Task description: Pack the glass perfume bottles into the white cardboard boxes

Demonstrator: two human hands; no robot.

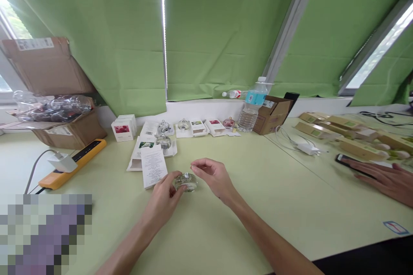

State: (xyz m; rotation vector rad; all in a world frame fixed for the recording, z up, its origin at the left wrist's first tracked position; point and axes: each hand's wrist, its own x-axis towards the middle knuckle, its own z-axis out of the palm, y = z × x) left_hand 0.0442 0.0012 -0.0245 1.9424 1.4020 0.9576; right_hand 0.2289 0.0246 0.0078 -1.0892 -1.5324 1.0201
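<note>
A small, squat clear glass bottle (189,184) with a shiny top stands on the pale green table (219,227). My left hand (166,195) is closed on its left side, thumb in front and fingers behind. Just right of the bottle's top, my right hand (214,178) is raised with thumb and forefinger pinched together; whatever is between them is too small to make out. Beyond my left hand lies a white printed carton (154,165). Behind it are opened white boxes (135,161) and similar glass bottles (164,141).
White boxes (124,128), a pink-tinted bottle (229,123) and a large water bottle (248,116) line the back. An orange power strip (75,163) and cardboard box (72,131) are left. On the right are a charger (308,148), yellowish boxes (361,149) and another person's hand (387,178) on a phone (350,164).
</note>
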